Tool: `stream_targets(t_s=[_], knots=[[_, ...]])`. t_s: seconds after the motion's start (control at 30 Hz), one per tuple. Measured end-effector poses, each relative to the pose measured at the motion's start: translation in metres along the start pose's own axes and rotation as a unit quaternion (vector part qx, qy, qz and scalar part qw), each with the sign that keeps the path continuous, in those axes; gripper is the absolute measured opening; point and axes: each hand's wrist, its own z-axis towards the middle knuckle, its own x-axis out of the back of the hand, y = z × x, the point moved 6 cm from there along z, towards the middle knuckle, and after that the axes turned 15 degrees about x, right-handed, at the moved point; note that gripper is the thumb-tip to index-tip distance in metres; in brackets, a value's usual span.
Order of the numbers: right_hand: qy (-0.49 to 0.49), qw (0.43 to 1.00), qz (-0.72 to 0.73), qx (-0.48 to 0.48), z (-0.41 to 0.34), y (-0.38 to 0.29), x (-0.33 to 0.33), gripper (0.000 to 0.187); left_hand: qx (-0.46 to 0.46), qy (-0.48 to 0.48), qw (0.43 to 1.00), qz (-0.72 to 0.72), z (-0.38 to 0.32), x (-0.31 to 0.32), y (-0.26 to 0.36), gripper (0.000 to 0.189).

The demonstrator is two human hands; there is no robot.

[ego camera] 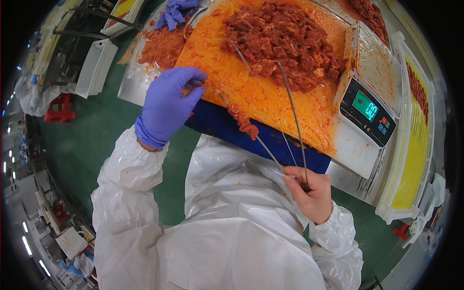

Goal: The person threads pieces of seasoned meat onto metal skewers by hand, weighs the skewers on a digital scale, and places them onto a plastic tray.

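Observation:
My left hand (167,103), in a purple glove, is at the board's left edge. Its thumb and fingertips pinch a small scrap of meat (211,86), partly hidden, close to a skewer's tip. Bare, my right hand (311,194) grips several metal skewers in front of my apron. One skewer (268,151) points up and left towards the gloved fingers, with red meat pieces (242,120) threaded along its middle. A second skewer (294,112) reaches up to a heap of diced red meat (281,43). That heap lies on an orange-stained cutting board (210,58).
Right of the board stands a digital scale (368,112) with a lit display. Beyond it, a white tray with a yellow base (411,170) holds meat skewers. Bare skewers (371,175) lie beneath the scale. Minced meat (161,47) and a crumpled purple glove (174,13) lie upper left.

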Motion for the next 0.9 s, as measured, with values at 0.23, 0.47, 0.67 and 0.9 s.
stream_targets(t_s=[0.23,0.47,0.67,0.9], knots=[[0.002,1.0,-0.012,0.015,0.005,0.0,-0.004,0.015,0.038,-0.009,0.999,-0.014,0.002,0.001,-0.003,0.02],[0.009,1.0,-0.009,0.01,0.009,0.003,-0.008,0.015,0.008,0.004,1.0,-0.006,0.004,0.0,0.0,0.018],[0.018,1.0,-0.009,0.014,0.01,0.005,-0.01,0.015,-0.026,0.013,0.999,0.034,0.007,0.001,0.007,0.016],[0.035,0.999,-0.037,0.018,0.01,0.008,-0.013,0.014,-0.026,0.015,0.998,0.063,0.01,0.0,0.013,0.017]])
